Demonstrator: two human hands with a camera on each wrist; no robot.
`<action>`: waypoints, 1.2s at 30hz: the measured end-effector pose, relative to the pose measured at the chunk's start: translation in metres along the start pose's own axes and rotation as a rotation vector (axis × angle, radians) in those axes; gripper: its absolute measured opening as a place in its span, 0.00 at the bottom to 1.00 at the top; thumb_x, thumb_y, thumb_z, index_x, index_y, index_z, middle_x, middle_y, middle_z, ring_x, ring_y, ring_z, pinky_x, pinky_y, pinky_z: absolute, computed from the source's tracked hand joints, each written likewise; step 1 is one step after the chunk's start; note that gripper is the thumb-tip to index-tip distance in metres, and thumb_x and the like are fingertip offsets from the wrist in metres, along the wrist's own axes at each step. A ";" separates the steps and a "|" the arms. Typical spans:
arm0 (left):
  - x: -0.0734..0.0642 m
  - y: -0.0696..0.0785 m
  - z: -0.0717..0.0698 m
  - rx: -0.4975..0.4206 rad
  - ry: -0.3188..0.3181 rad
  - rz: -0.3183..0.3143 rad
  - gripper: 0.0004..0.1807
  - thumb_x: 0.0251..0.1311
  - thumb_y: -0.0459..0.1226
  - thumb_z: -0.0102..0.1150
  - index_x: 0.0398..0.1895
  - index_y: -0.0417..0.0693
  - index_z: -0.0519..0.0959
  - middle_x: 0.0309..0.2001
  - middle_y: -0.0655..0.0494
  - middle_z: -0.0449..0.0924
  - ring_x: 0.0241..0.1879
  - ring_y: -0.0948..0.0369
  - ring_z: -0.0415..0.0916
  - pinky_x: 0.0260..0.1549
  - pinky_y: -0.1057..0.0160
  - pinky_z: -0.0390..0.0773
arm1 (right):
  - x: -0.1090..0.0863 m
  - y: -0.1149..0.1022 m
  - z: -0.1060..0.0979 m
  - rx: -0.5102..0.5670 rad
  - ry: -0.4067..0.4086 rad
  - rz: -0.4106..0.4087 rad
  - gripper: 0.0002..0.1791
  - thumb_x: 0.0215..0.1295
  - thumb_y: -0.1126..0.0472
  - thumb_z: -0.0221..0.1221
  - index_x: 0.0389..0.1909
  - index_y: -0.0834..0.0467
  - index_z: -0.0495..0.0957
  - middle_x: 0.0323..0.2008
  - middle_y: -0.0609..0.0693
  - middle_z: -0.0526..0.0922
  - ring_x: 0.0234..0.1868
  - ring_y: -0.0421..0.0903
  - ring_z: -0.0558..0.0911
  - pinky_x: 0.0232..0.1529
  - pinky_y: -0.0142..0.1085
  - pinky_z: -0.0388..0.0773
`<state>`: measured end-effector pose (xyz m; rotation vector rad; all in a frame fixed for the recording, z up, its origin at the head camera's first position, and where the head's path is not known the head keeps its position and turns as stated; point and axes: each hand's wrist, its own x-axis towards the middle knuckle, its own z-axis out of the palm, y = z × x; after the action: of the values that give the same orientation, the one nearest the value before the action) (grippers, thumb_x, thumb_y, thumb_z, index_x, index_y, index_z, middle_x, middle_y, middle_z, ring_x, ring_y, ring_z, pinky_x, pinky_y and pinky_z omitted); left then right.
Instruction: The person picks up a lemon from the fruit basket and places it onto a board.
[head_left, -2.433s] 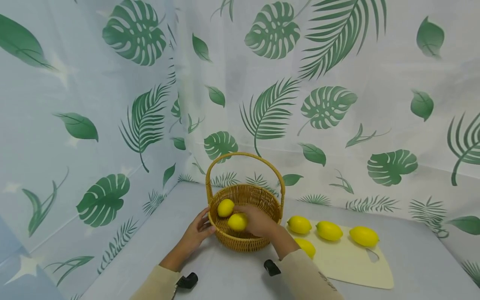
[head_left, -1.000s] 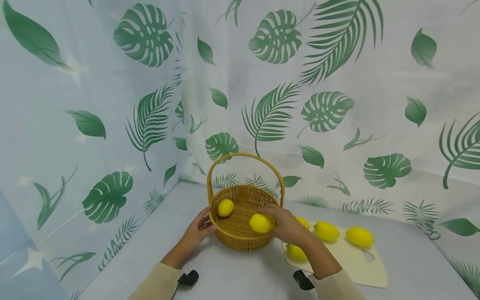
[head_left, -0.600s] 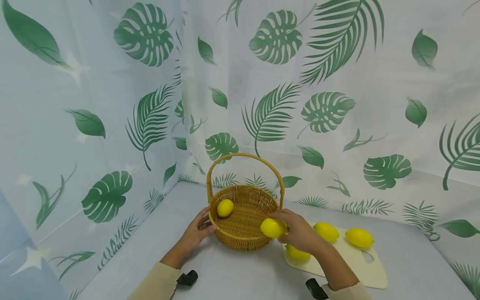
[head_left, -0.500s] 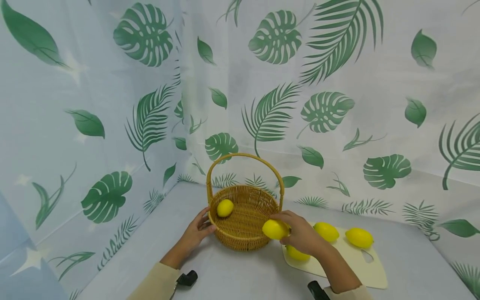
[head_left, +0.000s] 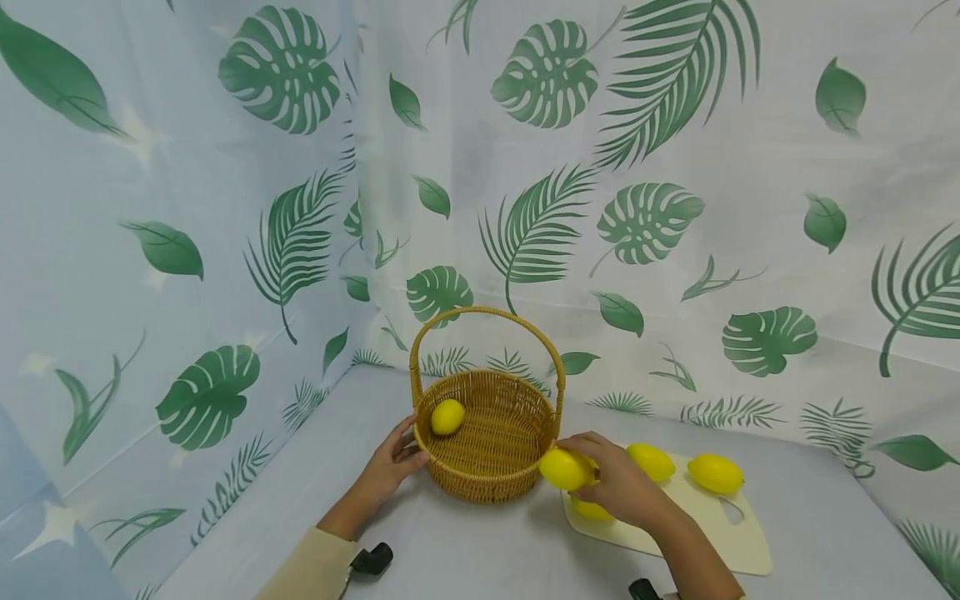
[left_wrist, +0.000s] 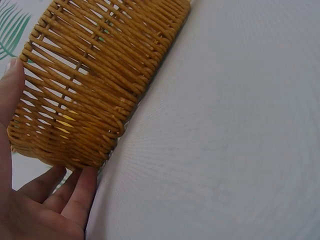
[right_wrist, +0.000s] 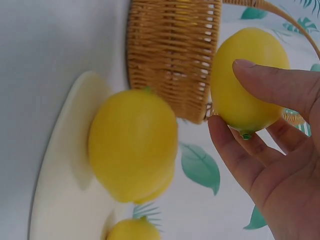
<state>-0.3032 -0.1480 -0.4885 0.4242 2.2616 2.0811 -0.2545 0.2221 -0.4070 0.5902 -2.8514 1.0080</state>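
My right hand holds a yellow lemon between thumb and fingers, just outside the basket's right rim and over the near edge of a cream cutting board. In the right wrist view the thumb lies across this lemon, its green stem end facing down. The round wicker basket stands upright with its handle raised. One lemon lies inside, against the left wall. My left hand rests on the basket's outer left side, extended fingers touching the weave, as the left wrist view shows.
Two lemons, one at the back and one farther right, lie on the board. A front lemon is partly covered by the right hand. Leaf-printed curtains rise behind and to the left of the pale tabletop.
The right hand has come up out of the basket with the lemon and moved right, past the rim towards the board. The left hand has stayed on the basket's side.
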 end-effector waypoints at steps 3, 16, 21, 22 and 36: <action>0.005 -0.010 -0.001 -0.003 0.005 -0.012 0.41 0.65 0.33 0.62 0.77 0.51 0.53 0.71 0.34 0.55 0.65 0.40 0.61 0.59 0.42 0.67 | -0.004 0.006 -0.002 0.004 0.003 0.011 0.36 0.47 0.73 0.70 0.59 0.47 0.77 0.58 0.44 0.75 0.60 0.53 0.73 0.60 0.59 0.66; 0.012 -0.028 -0.002 0.013 0.017 -0.004 0.40 0.65 0.37 0.62 0.77 0.59 0.54 0.72 0.39 0.55 0.66 0.44 0.62 0.59 0.45 0.68 | -0.021 0.021 -0.012 -0.017 0.030 0.024 0.36 0.47 0.71 0.73 0.60 0.51 0.76 0.59 0.47 0.75 0.61 0.56 0.72 0.54 0.56 0.74; 0.012 -0.029 -0.002 0.025 0.003 0.003 0.41 0.65 0.38 0.62 0.77 0.57 0.52 0.72 0.37 0.55 0.66 0.43 0.62 0.59 0.45 0.68 | -0.026 0.029 -0.017 -0.024 0.034 0.029 0.37 0.47 0.72 0.72 0.61 0.53 0.75 0.60 0.48 0.74 0.61 0.57 0.71 0.55 0.55 0.73; 0.012 -0.029 -0.002 0.027 0.003 0.004 0.41 0.65 0.38 0.62 0.77 0.57 0.52 0.72 0.37 0.55 0.66 0.42 0.62 0.59 0.45 0.68 | -0.027 0.030 -0.018 -0.024 0.035 0.025 0.37 0.46 0.72 0.72 0.61 0.54 0.75 0.60 0.49 0.74 0.61 0.58 0.72 0.54 0.55 0.73; 0.013 -0.030 -0.004 0.031 0.027 -0.002 0.41 0.64 0.40 0.63 0.76 0.62 0.54 0.72 0.39 0.55 0.66 0.45 0.62 0.59 0.46 0.68 | -0.040 0.051 -0.028 -0.034 0.051 0.073 0.38 0.46 0.74 0.72 0.62 0.54 0.75 0.61 0.55 0.73 0.60 0.61 0.72 0.51 0.55 0.76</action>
<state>-0.3217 -0.1507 -0.5158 0.3978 2.3112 2.0652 -0.2387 0.2888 -0.4222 0.4540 -2.8585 0.9686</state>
